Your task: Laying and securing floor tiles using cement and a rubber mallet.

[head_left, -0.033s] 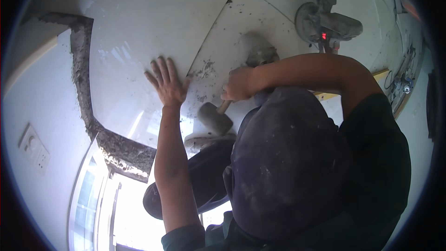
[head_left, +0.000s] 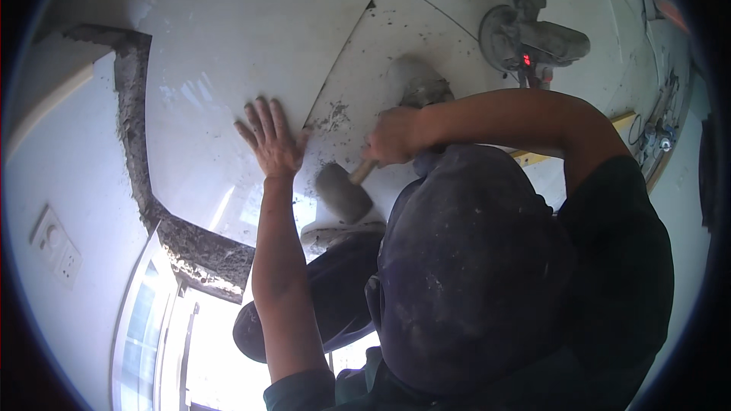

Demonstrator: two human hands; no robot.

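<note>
My left hand (head_left: pixel 276 137) lies flat, fingers spread, on a large pale floor tile (head_left: pixel 205 106). Its fingertips are left of the dark joint line between tiles. My right hand (head_left: pixel 392 137) is closed round the wooden handle of a mallet (head_left: pixel 343 192). The mallet's thick dark grey head hangs to the lower left of that hand, over the tile and right of my left forearm. I cannot tell whether the head touches the tile. Dark crumbs (head_left: pixel 333 117) lie scattered between the hands. A dusty dark cap (head_left: pixel 472 274) hides much of the lower middle.
Rough grey mortar (head_left: pixel 137 129) shows in a gap along the left wall. A dusty power tool (head_left: pixel 533 34) with a round base and red display stands at the upper right. A yellow bar (head_left: pixel 620 122) lies beyond my right arm. Shoes (head_left: pixel 415 72) rest on the tiles.
The mallet's head has swung slightly left, toward my left forearm. My left hand stays flat on the tile. The whole view has shifted a little.
</note>
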